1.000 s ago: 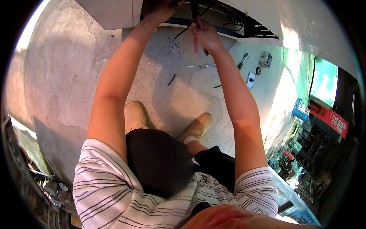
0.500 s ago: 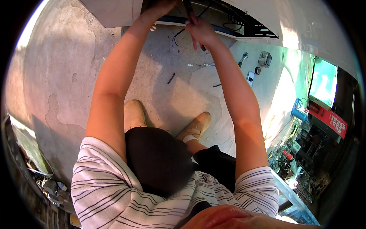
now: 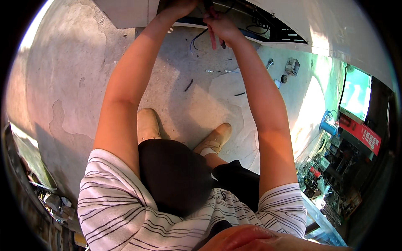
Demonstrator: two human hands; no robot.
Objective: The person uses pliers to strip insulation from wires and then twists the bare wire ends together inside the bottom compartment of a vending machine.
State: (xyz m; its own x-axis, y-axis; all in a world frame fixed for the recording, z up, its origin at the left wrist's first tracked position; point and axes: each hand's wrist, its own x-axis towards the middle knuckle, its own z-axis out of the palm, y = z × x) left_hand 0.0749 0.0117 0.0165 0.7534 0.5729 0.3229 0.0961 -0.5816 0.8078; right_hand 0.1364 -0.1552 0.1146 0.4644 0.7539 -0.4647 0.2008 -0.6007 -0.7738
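Note:
At the top of the view, my right hand (image 3: 222, 27) is closed around a pair of pliers with red handles (image 3: 212, 39). The handles stick out below my fist; the jaws point up into a dark opening. That opening is in the lower part of a white cabinet-like body (image 3: 289, 17). My left hand (image 3: 181, 7) reaches into the same opening, just left of the pliers. Its fingers run into shadow and the top edge, so their grip does not show. Thin dark wires (image 3: 193, 42) hang from the opening beside the pliers.
On the concrete floor to the right lie a ratchet wrench (image 3: 269, 63), a grey metal housing (image 3: 292, 67), a small black roll (image 3: 284, 78) and a white item (image 3: 277, 83) partly behind my forearm. A black strip (image 3: 189, 85) lies mid-floor. Farther right stands a blue spool (image 3: 329, 128).
My right hand and the pliers have shifted slightly up, deeper toward the opening. My right forearm now covers more of the white item on the floor. My left hand stays nearly in place.

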